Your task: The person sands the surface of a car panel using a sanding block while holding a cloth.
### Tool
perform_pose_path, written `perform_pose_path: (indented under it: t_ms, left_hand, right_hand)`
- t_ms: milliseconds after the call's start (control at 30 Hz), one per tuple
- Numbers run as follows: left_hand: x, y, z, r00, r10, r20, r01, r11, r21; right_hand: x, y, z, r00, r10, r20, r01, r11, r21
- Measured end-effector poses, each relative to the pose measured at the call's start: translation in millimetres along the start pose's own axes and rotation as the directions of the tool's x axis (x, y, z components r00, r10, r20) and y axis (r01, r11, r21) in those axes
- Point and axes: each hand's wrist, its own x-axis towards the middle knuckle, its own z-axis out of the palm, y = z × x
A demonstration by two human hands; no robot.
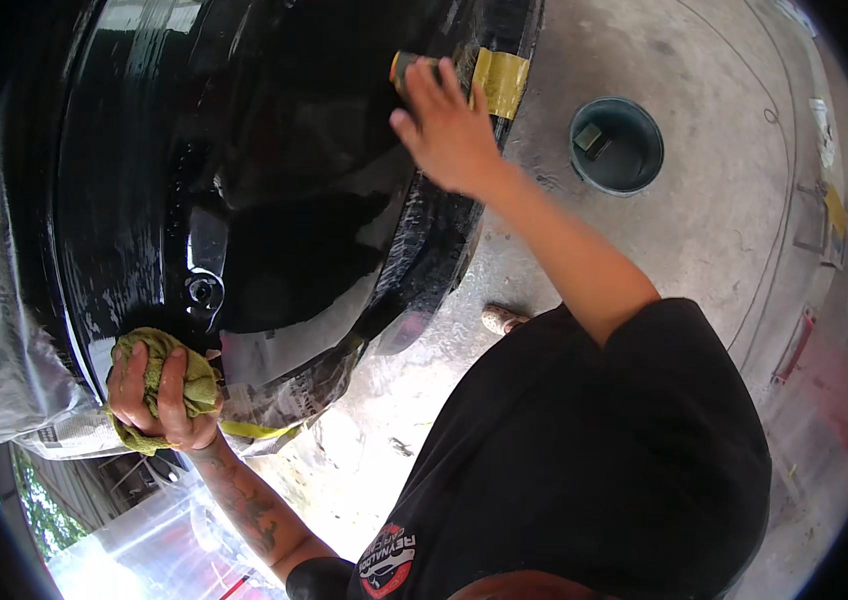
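Note:
A glossy black car body panel (314, 130), wet in streaks, fills the upper left. My left hand (159, 395) is closed round a crumpled olive-green cloth (194, 385), close beside the door handle recess and its round lock (204, 290). Farther up, my right hand (449, 135) presses a small pad with a yellow-orange edge (399, 72) against the panel. Its fingers cover most of the pad, so its kind is hard to make out. Yellow tape (500, 83) sits on the panel's edge just right of those fingers.
A dark round bucket (617, 187) with water and a small block (588, 136) inside stands on the concrete floor (684, 250) at the right. Plastic sheeting (4, 350) and printed paper cover parts around the car. A thin cable (779, 230) runs along the floor.

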Motion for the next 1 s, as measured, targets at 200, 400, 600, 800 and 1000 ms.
perform_pose_path:
  t_ms: [200,400,600,800,1000]
  left_hand:
    - [-5.7,-0.6,2.2,1.000,-0.007,0.003,0.007,1.000,0.007]
    - [0.9,0.0,1.2,1.000,0.001,-0.003,-0.001,1.000,-0.015]
    - [-6.8,-1.7,-1.7,1.000,-0.010,0.018,0.010,1.000,0.003]
    - [-0.9,-0.6,-0.3,1.000,0.004,0.002,-0.004,1.000,-0.028]
    - [4.9,2.6,1.4,1.000,0.012,-0.010,-0.012,1.000,-0.007]
  right_hand:
    - [-22.7,-8.6,10.1,0.999,-0.030,-0.012,0.031,0.995,0.090]
    - [10.5,37.5,3.8,0.990,-0.103,-0.101,0.084,0.981,-0.175]
    - [-15.7,19.3,5.4,0.992,-0.125,-0.026,0.122,0.987,-0.101]
    - [23.1,55.0,3.6,0.989,-0.127,-0.074,0.095,0.936,-0.339]
    - [10.7,37.5,8.6,0.994,-0.074,-0.076,0.063,0.988,-0.141]
